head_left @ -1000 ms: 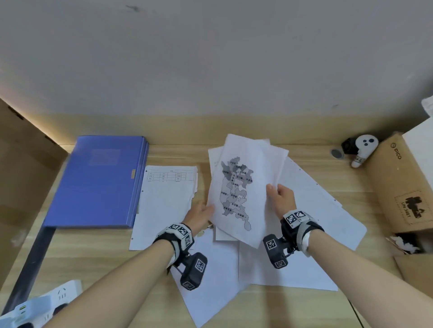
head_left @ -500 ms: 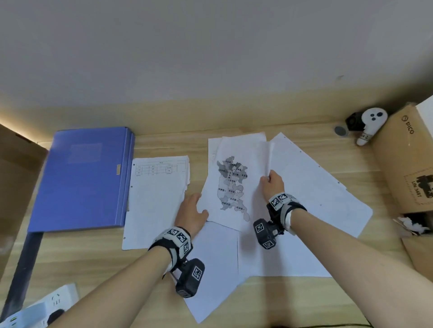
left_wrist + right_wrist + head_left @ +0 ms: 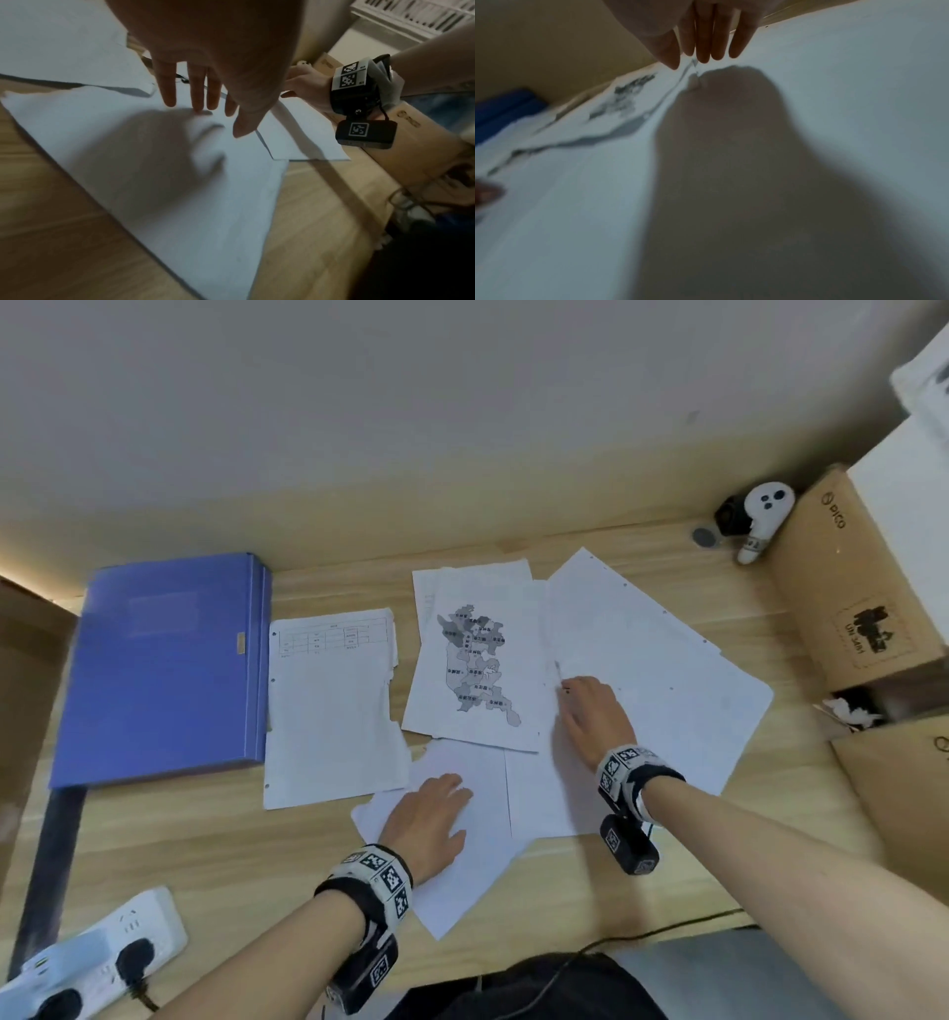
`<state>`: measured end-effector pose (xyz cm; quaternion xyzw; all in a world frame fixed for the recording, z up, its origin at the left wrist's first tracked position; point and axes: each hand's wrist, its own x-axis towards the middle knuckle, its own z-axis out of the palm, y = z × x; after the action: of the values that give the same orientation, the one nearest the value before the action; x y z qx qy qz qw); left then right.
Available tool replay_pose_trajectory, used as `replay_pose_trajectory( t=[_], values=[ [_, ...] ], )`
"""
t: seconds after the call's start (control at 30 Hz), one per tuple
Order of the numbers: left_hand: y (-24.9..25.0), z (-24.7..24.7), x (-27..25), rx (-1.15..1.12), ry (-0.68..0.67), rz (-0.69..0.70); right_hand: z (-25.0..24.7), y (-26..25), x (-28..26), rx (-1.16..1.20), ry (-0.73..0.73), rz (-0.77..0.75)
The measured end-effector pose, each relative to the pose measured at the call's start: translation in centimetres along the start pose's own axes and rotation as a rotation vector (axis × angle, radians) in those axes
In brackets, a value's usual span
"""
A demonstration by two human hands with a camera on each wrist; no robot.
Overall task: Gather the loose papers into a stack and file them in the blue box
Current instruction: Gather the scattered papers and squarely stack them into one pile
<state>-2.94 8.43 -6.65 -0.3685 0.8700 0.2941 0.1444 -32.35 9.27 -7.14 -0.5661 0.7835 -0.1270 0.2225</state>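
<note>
Loose papers are spread on the desk, right of the shut blue box. Both hands, left hand and right hand, are laid flat, nothing gripped. Sheets could slide or crease if dragged.

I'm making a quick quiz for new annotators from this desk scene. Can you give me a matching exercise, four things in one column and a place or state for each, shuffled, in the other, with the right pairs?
Things:
1. blue box
2. map sheet
3. table sheet
4. white controller

Places or states:
A. lies right beside the blue box, a printed grid at its top
B. leans at the back right, by the cardboard box
C. lies closed at the left of the desk
D. lies flat between the table sheet and the large blank sheets, no hand on it

Pairs: 1-C, 2-D, 3-A, 4-B
</note>
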Motion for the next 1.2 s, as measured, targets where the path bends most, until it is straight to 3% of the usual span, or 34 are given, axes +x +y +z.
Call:
replay_pose_trajectory(
  t=[0.17, 0.33, 0.5, 0.8, 0.9, 1.03, 1.2],
  values=[
    [1.8, 2.0, -0.9, 0.152, -0.148, -0.079, 1.1, 2.5, -6.7, -0.112, -0.071, -0.096],
    [3.2, 4.4, -2.8, 0.158, -0.215, -0.141, 3.3, 2.9, -12.0, -0.23, -0.373, -0.067],
    [5.1, 5.8, -4.9, 0.175, -0.239, -0.169, 3.3, 0.8, -16.0, -0.404, -0.433, -0.144],
    [5.1, 5.6, -6.1, 0.412, -0.111, -0.104, 3.5, -0.8, -18.9, -0.448, -0.382, -0.112],
    [4.8, 4.0, -5.4, 0.334, -0.026, -0.08, 2.6, -0.4, -18.0, -0.417, -0.388, -0.122],
    [4.3, 0.5, -4.0, 0.18, -0.025, -0.112, 0.4, -0.3, -15.6, -0.296, -0.328, -0.155],
    [2.8, -5.5, -3.4, 0.042, 0.033, -0.127, -4.3, -2.3, -12.8, -0.083, -0.15, -0.06]
  ],
)
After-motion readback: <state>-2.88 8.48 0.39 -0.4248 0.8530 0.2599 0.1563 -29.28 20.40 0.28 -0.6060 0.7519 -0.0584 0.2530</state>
